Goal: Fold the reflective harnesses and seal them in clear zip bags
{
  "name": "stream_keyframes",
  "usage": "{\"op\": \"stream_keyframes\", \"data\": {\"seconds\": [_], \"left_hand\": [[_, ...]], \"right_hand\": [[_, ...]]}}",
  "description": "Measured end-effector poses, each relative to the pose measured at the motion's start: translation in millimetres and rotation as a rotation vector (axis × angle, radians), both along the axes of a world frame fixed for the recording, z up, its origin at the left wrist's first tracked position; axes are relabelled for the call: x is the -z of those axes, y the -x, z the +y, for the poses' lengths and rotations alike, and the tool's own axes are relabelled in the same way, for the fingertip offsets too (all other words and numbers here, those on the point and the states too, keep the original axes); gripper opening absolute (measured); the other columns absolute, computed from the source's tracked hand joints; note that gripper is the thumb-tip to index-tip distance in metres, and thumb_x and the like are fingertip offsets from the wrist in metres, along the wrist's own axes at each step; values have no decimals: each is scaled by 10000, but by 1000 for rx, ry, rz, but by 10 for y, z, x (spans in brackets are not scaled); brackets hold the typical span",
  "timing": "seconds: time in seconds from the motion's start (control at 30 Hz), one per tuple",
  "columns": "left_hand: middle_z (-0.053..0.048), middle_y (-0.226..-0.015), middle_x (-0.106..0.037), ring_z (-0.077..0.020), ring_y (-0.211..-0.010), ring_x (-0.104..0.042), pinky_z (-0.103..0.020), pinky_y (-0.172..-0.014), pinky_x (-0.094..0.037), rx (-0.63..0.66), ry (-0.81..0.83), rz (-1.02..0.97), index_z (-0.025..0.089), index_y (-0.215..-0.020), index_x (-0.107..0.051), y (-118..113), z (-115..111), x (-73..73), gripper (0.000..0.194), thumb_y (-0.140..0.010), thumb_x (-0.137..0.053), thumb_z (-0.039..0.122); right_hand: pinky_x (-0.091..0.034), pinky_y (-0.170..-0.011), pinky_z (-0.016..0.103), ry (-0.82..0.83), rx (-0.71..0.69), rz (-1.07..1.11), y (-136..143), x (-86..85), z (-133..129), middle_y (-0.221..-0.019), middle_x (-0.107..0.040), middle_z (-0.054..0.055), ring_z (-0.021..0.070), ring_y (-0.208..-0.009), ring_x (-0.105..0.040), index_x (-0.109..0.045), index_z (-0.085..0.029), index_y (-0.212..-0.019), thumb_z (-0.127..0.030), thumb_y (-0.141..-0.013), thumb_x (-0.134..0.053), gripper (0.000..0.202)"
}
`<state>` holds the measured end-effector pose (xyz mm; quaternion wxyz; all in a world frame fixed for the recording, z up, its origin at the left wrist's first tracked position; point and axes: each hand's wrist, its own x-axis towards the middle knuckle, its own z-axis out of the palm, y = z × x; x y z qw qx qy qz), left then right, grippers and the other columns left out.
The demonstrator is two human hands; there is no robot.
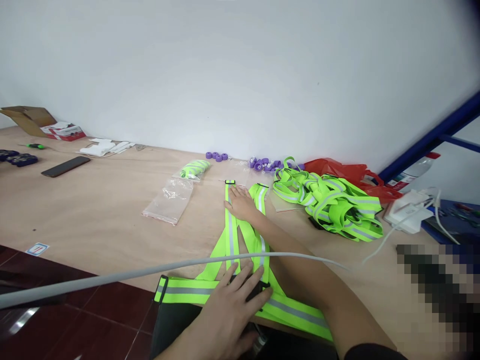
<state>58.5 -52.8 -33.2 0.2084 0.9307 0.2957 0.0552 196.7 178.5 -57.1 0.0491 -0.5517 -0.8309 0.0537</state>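
Print on the red-and-white box (69, 132) and on the bottle (417, 170) label is too small to read; a blue-edged sticker (37, 249) at the table's (123, 210) front edge carries red strokes, their meaning unclear. A reflective harness (231, 235) lies at the near edge of the table, its lower band partly past that edge: bright yellow-green webbing, a silver-grey stripe along the middle, black buckles at the strap tops and on the band's left end. Two straps run up from the band, nearly side by side. The left hand (240, 295) lies over the band's dark centre piece, fingers spread; the right hand (242, 204) rests flat across the upper straps, palm down, fingers extended. A tangled heap of similar straps (330, 205) sits to the right, beside a red bag (337, 170).
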Motion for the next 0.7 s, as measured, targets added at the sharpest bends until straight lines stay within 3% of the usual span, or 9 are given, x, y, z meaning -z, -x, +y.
{"op": "stream_keyframes", "data": {"seconds": [0.23, 0.33, 0.43, 0.5, 0.57, 0.7], "left_hand": [[-75, -1654, -284, -362, -1502, -276, -611, -1217, -150, -21, 15, -50, 331, -1535, -384, -20, 32, -95, 722, -889, -646, 517], [-91, -1634, -328, -352, -1479, -333, -570, -1201, -251, -39, -5, -67, 315, -1508, -434, -13, 64, -210, 695, -875, -682, 460], [-75, -1591, -411, -314, -1465, -371, -505, -1186, -328, -100, -61, -108, 306, -1484, -473, 154, 108, -369, 600, -912, -650, 346], [-56, -1543, -479, -283, -1424, -437, -459, -1161, -382, -229, -115, -169, 313, -1429, -534, 402, 126, -434, 468, -963, -574, 321], [-60, -1441, -576, -271, -1319, -546, -413, -1084, -467, -447, -177, -248, 295, -1333, -610, 744, 115, -425, 357, -998, -508, 364], [-54, -1177, -711, -307, -1082, -672, -398, -888, -551, -864, -362, -320, 269, -1124, -685, 1421, -44, -204, 352, -928, -560, 535]], "right_hand": [[-116, -1247, 464, -86, -41, 36, -55, -269, -219, -1656, -232, 192, 282, -1551, -150, -323, -51, -1549, -472, -1021, -342, 676], [-134, -1249, 473, -109, -48, 53, -225, -402, -476, -1664, -226, 168, 269, -1556, -131, -290, -91, -1570, -450, -1019, -357, 661], [-177, -1243, 489, -129, -60, 89, -535, -475, -823, -1653, -270, 156, 275, -1544, -185, -317, -129, -1566, -423, -1007, -388, 636], [-237, -1229, 487, -115, -26, 122, -818, -467, -1102, -1617, -336, 195, 299, -1520, -260, -389, -97, -1527, -434, -993, -425, 633], [-283, -1206, 534, -105, 41, 175, -1142, -406, -1430, -1601, -373, 185, 320, -1500, -307, -403, -124, -1520, -482, -976, -452, 652], [-392, -1140, 542, -139, 302, 320, -1726, -148, -2268, -1473, -557, 144, 317, -1386, -486, -545, -174, -1401, -507, -956, -437, 566]]}}
